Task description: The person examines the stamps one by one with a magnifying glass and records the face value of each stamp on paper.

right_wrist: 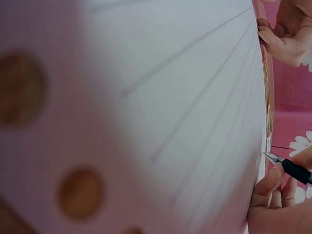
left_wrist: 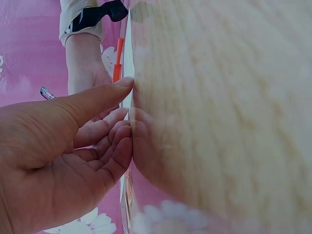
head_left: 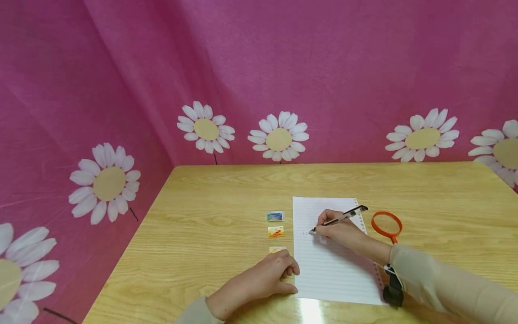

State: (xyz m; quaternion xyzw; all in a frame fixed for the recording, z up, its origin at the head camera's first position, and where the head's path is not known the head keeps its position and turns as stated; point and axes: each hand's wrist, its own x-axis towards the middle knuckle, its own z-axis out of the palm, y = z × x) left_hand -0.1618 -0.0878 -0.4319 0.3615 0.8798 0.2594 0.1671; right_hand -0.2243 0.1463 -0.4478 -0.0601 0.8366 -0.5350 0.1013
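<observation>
A black-tipped clear pen (head_left: 344, 215) is pinched between the thumb and fingers of my right hand (head_left: 340, 229), its tip touching the lined paper (head_left: 328, 274). Small handwritten marks stand at the tip, near the sheet's left side. The right wrist view also shows the pen's metal point (right_wrist: 273, 157) close to the paper surface. My left hand (head_left: 269, 275) rests on the table at the lower left edge of the sheet. In the left wrist view its thumb (left_wrist: 105, 97) is extended and the other fingers bend loosely, fingertips down, holding nothing.
Left of the paper lie three small picture cards in a column: a blue-green one (head_left: 275, 216), a yellow-red one (head_left: 276, 231), and one (head_left: 277, 249) partly behind my left hand. An orange magnifying glass (head_left: 389, 234) lies right of the sheet, its handle partly hidden by the right sleeve.
</observation>
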